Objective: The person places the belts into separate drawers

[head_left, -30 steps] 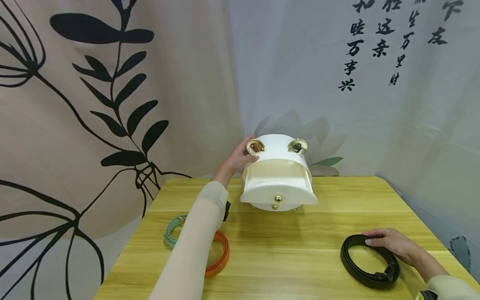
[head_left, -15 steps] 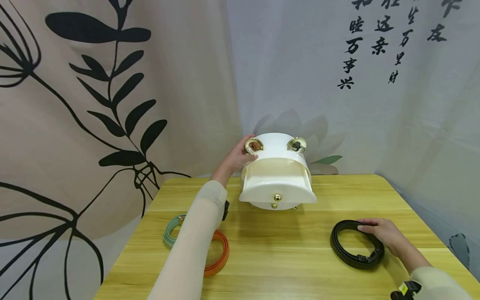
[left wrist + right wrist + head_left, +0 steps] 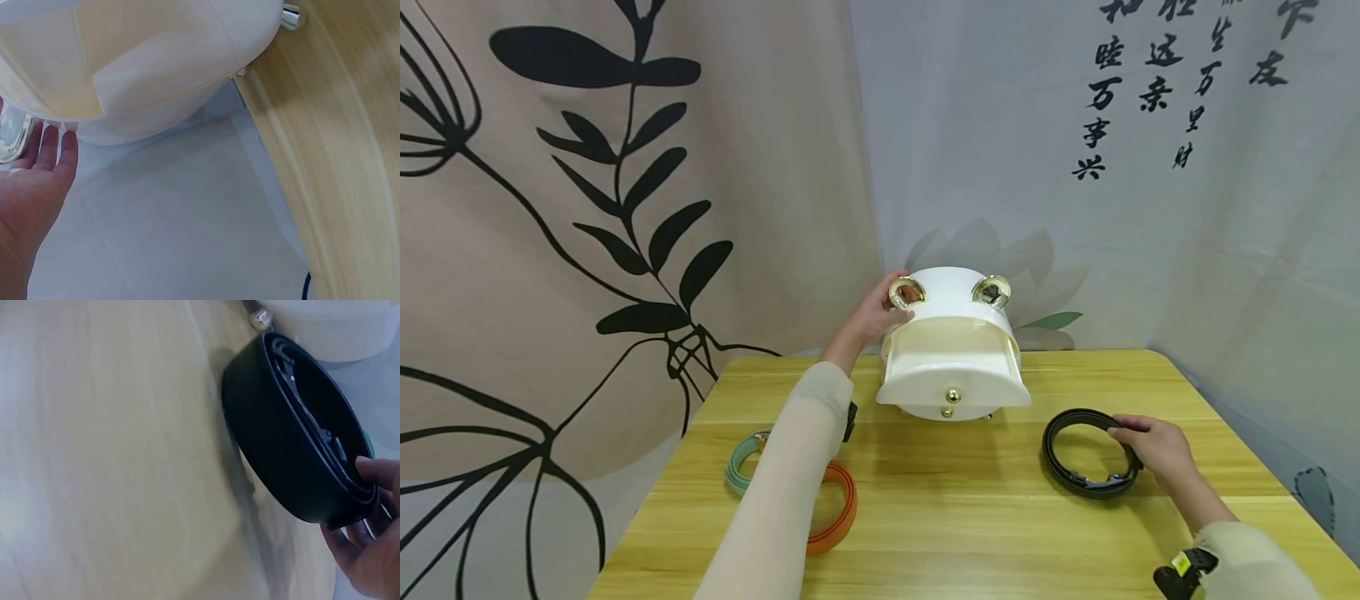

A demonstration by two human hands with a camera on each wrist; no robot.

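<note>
Fabric backdrop, printed with dark plants and brush characters, hangs behind the wooden table. White container, fitted with two round gold fittings, stands near the far edge; its front panel projects outward below the opening.

Left hand: holds the container by its left side, thumb at the front, next to one gold fitting. The left wrist view adds what the head view hides: three fingers reaching up to the container's rim, and a metal projection beside the table surface.

Right hand: pinches the black strap coil at its far right portion, thumb inside the ring and fingers outside. The head view shows the coil as a round loop; the right wrist view shows its broad outer face, the nested layers and a metal fitting inside. Contact between coil and table cannot be confirmed.

Relative position: the coil lies right of and nearer than the container, immediately left of the right hand and well apart from the left. Green coil and orange coil lie on opposite sides of the left sleeve.
</note>
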